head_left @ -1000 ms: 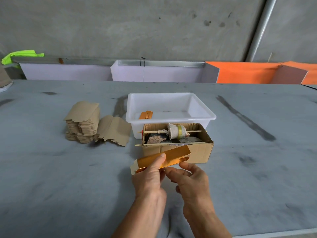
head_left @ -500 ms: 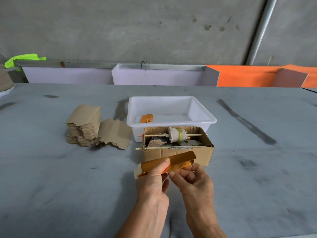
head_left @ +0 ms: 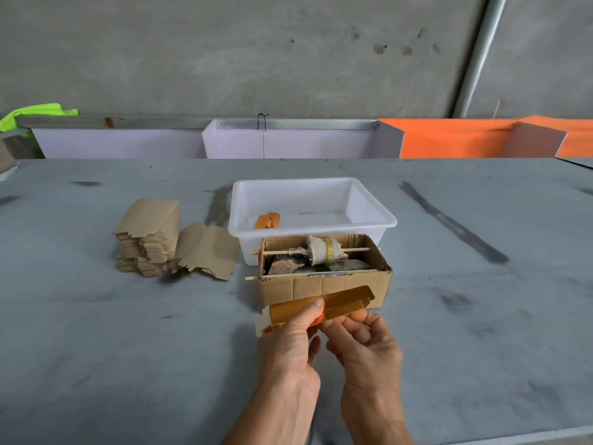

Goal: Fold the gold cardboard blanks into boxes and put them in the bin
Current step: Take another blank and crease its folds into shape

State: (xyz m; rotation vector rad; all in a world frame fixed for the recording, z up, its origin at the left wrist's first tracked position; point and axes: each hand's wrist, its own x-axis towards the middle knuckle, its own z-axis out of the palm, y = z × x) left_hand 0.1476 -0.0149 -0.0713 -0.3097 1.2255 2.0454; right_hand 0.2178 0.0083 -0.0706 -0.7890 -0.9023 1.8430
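Both hands held one gold cardboard blank above the grey table: the left hand pinched its left half with the thumb laid across the gold face, while the right hand gripped its lower edge just beside the left thumb, fingers curled under. Directly beyond the hands, almost touching the blank's far edge, stood an open brown cardboard box of odds and ends, and behind that the white bin held one orange-gold folded box. Well off to the left of the left hand sat a stack of flat blanks, brown side up.
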